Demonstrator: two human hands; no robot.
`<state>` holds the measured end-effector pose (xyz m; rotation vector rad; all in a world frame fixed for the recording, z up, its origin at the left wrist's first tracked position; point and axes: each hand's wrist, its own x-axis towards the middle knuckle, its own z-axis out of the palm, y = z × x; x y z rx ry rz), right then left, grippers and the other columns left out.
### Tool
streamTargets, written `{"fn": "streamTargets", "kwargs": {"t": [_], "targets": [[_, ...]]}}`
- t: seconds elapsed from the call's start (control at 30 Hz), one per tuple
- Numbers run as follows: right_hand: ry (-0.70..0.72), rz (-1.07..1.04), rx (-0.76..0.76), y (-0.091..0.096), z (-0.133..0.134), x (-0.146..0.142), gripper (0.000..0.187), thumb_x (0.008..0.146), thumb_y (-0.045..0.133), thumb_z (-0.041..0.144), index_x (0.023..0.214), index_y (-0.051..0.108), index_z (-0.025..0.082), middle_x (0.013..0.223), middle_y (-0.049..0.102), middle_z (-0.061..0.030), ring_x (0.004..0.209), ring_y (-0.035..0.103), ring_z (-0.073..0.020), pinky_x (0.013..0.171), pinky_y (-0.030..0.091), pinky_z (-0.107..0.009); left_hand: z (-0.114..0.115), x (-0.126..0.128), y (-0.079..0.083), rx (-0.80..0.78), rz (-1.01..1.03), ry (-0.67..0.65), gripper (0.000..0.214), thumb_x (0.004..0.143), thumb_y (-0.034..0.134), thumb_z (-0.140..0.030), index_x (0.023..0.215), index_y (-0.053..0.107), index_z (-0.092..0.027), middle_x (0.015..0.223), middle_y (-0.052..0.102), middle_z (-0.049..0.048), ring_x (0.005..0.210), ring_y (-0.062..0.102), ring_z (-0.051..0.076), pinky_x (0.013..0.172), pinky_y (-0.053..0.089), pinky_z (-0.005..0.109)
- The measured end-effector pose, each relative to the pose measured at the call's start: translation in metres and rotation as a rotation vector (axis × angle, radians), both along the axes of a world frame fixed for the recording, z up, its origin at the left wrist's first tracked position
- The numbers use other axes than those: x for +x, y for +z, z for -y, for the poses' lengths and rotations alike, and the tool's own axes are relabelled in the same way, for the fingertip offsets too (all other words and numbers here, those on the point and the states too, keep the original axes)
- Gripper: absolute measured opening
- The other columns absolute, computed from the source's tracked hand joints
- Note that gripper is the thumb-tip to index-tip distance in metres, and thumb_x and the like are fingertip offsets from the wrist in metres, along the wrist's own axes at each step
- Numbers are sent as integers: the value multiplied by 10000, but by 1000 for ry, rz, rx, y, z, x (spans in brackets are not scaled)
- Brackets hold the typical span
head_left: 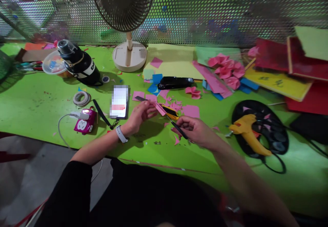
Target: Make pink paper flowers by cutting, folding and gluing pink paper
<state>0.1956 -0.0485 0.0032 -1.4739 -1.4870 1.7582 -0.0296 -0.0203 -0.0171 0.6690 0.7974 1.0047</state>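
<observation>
Over the green table, my left hand (140,116) pinches a small folded piece of pink paper (160,109) between thumb and fingers. My right hand (193,130) is closed around black-handled scissors (180,128), whose thin tip points at the paper's lower edge. Whether the tip touches the paper is too small to tell. Just behind the paper lies a yellow and black tool (169,110), perhaps a utility knife, partly covered. Pink paper scraps (175,104) and a larger pink square (191,111) are around it. A folded pink paper flower (193,92) sits farther back.
A phone (119,102), tape roll (81,98) and magenta power adapter (85,121) lie left, near a black bottle (79,64). A fan (129,56) and black stapler (176,82) stand behind. Rightward are a yellow glue gun (249,134) on a black palette and pink flowers (227,69).
</observation>
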Motion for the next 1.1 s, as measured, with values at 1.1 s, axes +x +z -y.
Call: {"fn": "streamTargets", "kwargs": {"t": [1.1], "targets": [[-311,1284,317,7,-42,74,348,890,567,500,939,685,176,934,744,-194,929,691,-343,737,464,-404,3,3,-9,-107,49,-162,347,878,664,-115,1216,641,-187,1165,728,95,1058,701,194,1013,509,379]]}}
